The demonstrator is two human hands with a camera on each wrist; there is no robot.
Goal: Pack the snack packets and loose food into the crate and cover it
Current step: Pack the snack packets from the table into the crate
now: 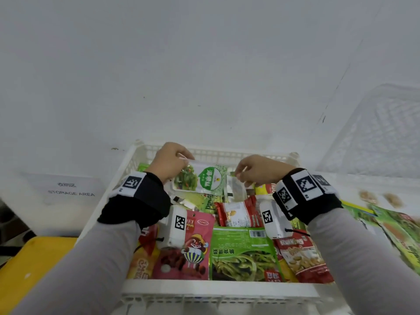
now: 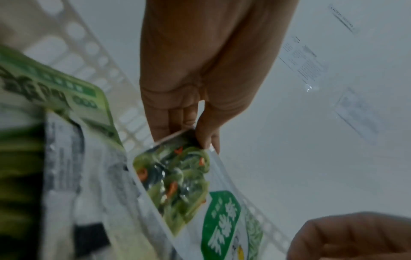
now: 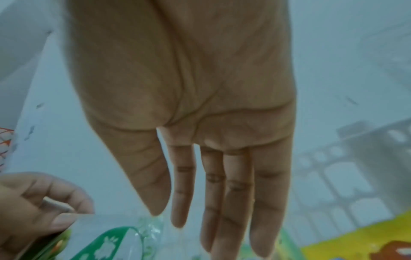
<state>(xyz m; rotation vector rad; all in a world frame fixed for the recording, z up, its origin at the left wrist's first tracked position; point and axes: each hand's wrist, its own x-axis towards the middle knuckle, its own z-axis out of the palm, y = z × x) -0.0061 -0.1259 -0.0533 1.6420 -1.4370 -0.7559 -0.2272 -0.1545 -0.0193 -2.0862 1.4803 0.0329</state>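
Note:
A white slatted crate [image 1: 218, 289] holds several snack packets. Over its far end hangs a green-and-white seaweed packet [image 1: 200, 178]. My left hand [image 1: 184, 159] pinches the packet's [image 2: 177, 184] top left corner between thumb and fingers [image 2: 206, 139]. My right hand [image 1: 238, 173] is at the packet's right edge. In the right wrist view its fingers [image 3: 235, 202] are straight above the packet [image 3: 106, 246], with no grip showing. A pink packet [image 1: 195, 242], a green one [image 1: 243, 253] and red peanut packets [image 1: 238, 212] lie in the crate.
On the table right of the crate lie more green packets [image 1: 397, 230] and two loose brown pieces of food [image 1: 368, 196]. A second white slatted crate [image 1: 381, 133] leans against the wall at the right. A "STORAGE AREA" sign [image 1: 71, 189] and a yellow surface [image 1: 27, 269] are at the left.

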